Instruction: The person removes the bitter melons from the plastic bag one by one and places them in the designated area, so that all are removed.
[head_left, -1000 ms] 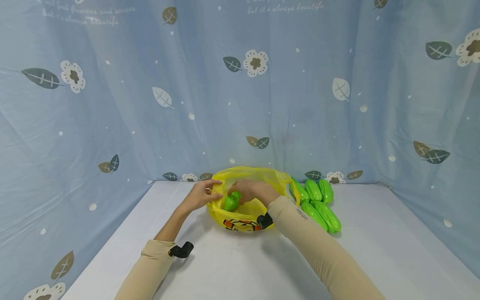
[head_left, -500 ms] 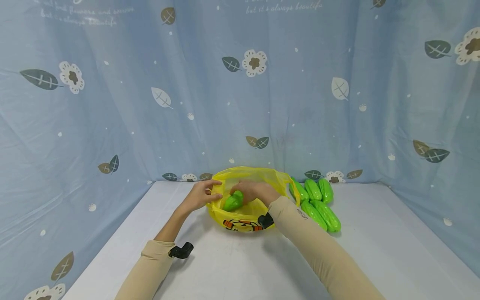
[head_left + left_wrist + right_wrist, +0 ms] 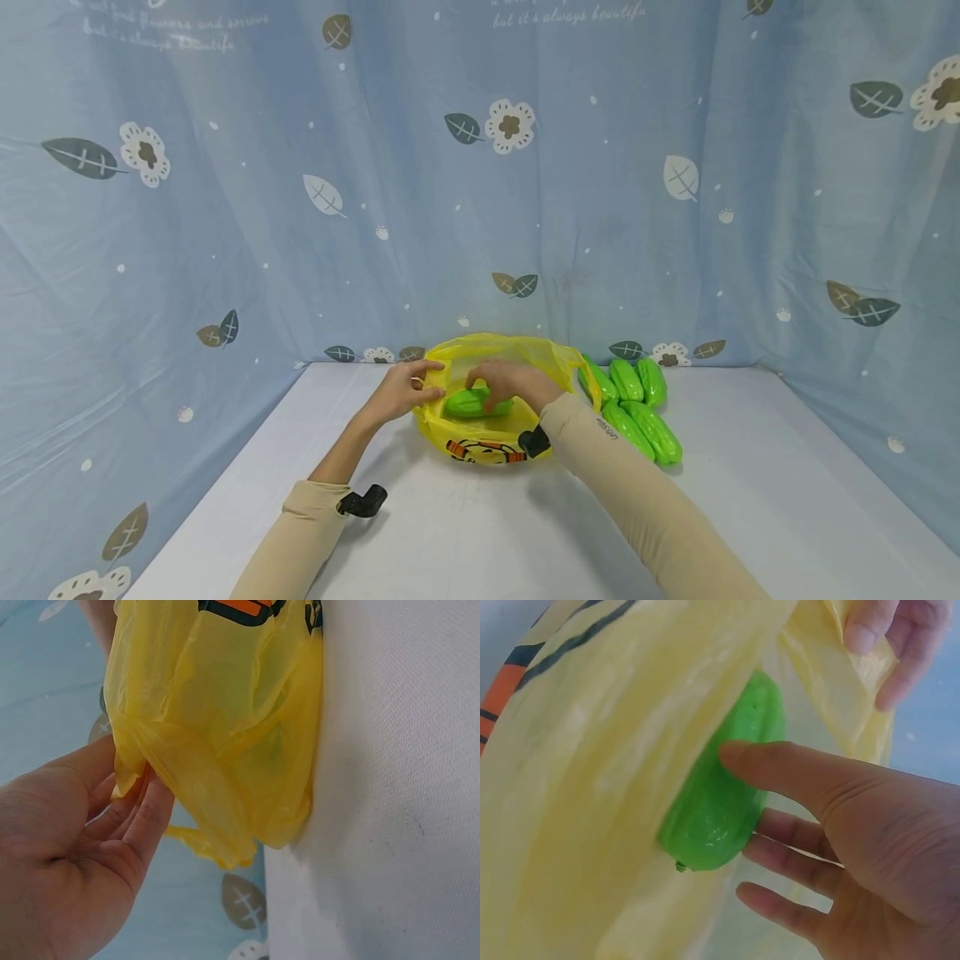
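A yellow plastic bag (image 3: 540, 350) stands with its mouth spread wide. My left hand (image 3: 393, 392) holds the left side of its rim; in the left wrist view the fingers (image 3: 154, 814) curl at the bag's edge. Inside the mouth, my right hand (image 3: 513, 383) holds a glossy green cucumber-like vegetable (image 3: 712, 817), which lies crosswise in the head view. The thumb is on one side of it and the fingertips on the other in the right wrist view. Part of the vegetable is covered by the bag's wall there.
Several similar green vegetables (image 3: 641, 417) lie in a group on the white table (image 3: 750, 500), just right of the bag. A blue patterned curtain (image 3: 420, 233) hangs behind and along both sides of the table.
The green vegetable has swung from pointing end-on to lying crosswise in the bag, as my right hand shifted slightly right. My left hand has kept its place on the rim.
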Action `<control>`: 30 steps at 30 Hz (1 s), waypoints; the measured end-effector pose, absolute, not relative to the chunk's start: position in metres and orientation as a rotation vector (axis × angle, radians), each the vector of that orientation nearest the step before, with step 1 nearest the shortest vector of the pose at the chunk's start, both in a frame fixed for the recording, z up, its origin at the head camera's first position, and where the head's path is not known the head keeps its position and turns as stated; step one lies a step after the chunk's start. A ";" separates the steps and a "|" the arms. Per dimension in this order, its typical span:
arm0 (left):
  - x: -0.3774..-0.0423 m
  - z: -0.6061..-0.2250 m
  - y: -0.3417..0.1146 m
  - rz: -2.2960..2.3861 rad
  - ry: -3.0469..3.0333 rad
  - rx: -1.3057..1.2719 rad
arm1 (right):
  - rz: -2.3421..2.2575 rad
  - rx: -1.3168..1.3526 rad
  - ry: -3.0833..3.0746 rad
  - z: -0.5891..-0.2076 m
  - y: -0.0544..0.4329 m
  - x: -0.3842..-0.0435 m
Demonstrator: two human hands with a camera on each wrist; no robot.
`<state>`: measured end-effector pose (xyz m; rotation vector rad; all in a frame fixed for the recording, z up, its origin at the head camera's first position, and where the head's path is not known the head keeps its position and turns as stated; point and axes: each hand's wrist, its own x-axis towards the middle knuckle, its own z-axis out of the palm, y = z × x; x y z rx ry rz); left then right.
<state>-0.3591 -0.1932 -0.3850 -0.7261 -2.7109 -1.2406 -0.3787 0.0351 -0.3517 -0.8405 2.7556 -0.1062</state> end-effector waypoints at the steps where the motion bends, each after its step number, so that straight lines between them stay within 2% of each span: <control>1: -0.359 -0.385 -0.193 -1.241 -2.710 -0.727 | -0.121 -0.838 2.752 -0.351 0.036 -0.378; 30: -0.359 -0.384 -0.192 -1.253 -2.728 -0.709 | -0.179 -0.866 2.682 -0.355 0.042 -0.381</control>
